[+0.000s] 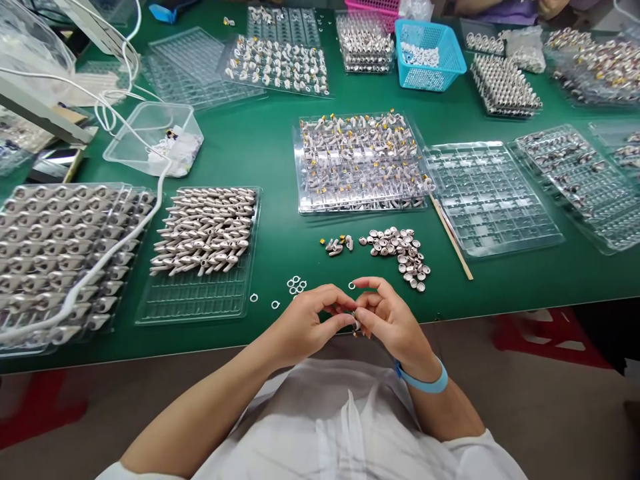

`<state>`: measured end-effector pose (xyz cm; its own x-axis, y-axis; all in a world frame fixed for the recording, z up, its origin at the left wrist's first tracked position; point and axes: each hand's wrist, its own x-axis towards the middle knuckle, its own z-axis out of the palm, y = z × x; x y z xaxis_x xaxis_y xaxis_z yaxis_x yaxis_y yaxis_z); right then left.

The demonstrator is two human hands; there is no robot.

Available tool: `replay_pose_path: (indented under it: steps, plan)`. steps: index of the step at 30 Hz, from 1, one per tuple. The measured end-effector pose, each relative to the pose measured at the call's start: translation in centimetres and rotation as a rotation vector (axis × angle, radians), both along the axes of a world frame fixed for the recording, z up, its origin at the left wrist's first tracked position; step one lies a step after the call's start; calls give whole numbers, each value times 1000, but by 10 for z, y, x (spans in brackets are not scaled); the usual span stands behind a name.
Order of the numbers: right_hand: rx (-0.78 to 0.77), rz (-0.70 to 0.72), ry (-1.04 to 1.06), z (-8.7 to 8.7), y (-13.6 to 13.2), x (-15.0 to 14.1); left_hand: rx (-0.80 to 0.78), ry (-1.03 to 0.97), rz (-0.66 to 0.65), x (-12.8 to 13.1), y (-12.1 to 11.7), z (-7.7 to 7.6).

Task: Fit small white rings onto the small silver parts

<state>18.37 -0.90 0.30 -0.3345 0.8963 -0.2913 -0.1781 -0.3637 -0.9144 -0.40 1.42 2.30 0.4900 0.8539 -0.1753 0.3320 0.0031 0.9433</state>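
Note:
My left hand point(320, 320) and my right hand point(387, 319) meet at the table's front edge, fingertips pinched together. Between them is a small part with a yellow tab point(355, 327), mostly hidden by the fingers. A white ring point(352, 285) lies just beyond the fingertips, and several more white rings point(297, 285) are left of my left hand. Ahead sit a few loose grey parts with yellow tabs point(339, 245). A pile of small round grey caps point(407, 257) lies beyond my right hand.
A clear tray of yellow-tabbed parts point(363, 163) stands ahead. Left are a tray of slim grey pieces point(203, 230), larger grey housings point(55, 253) and a white cable point(115, 250). A wooden stick point(451, 239) lies beside a clear tray point(493, 197). A blue basket point(429, 77) stands farther back.

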Motion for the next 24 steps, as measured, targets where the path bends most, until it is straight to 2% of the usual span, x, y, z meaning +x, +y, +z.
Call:
replay_pose_path:
  steps: [6,14,20,24]
  plan:
    - [21,-58,-81,-6,-4,0,-22,26,77,5,-4,0]
    - [104,-139,-157,-3,-8,2,-154,-29,52,6,-5,-9]
    - [257,-181,-303,-6,-15,4,-10,34,110,9,-10,-15]
    - [431,-168,-473,-7,-16,10,83,53,153,10,-13,-14]
